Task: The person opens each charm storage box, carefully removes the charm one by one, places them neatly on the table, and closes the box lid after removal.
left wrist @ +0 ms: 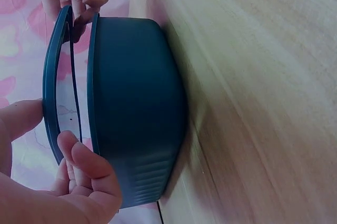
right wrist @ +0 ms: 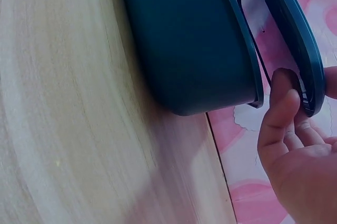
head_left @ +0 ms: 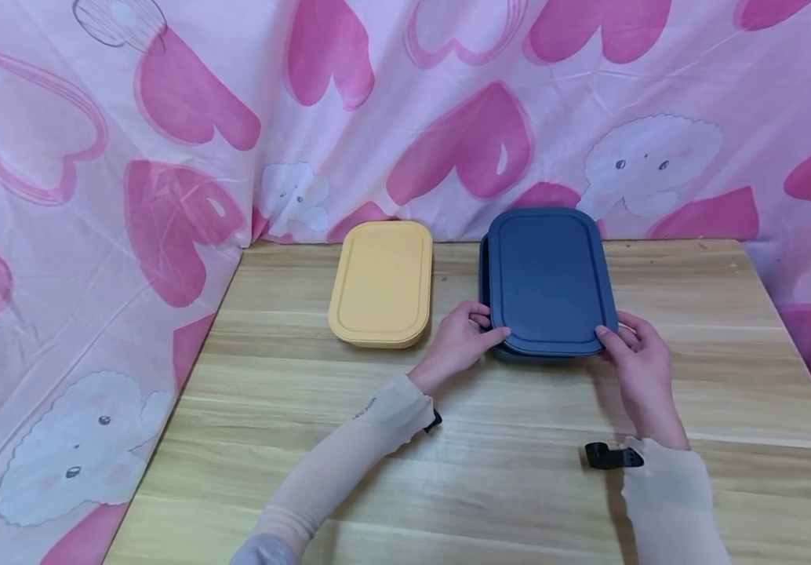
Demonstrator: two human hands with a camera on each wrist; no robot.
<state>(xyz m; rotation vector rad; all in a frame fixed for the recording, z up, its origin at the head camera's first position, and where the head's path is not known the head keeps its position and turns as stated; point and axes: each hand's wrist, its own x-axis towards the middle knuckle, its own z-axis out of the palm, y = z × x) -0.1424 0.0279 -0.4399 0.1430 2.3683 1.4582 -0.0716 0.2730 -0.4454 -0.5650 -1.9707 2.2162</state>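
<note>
Two-handedly pinching a smooth navy lid (head_left: pixel 550 275), round-cornered with a grooved border, by its near corners with left hand (head_left: pixel 460 339) and right hand (head_left: pixel 644 361); holding it just above a matching deep food container (left wrist: pixel 134 87) on the wooden tabletop (head_left: pixel 518 471).

Pale beige sleeves (head_left: pixel 349 455) (small lettering (head_left: pixel 365 409) on the left), black wrist straps (head_left: pixel 624 457)

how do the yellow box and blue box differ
The yellow box looks smaller than the blue box. The yellow lid sits on the yellow box, while the left hand and right hand hold the blue lid raised over the blue box. Both stand on the table and have rounded-corner lids.
</note>
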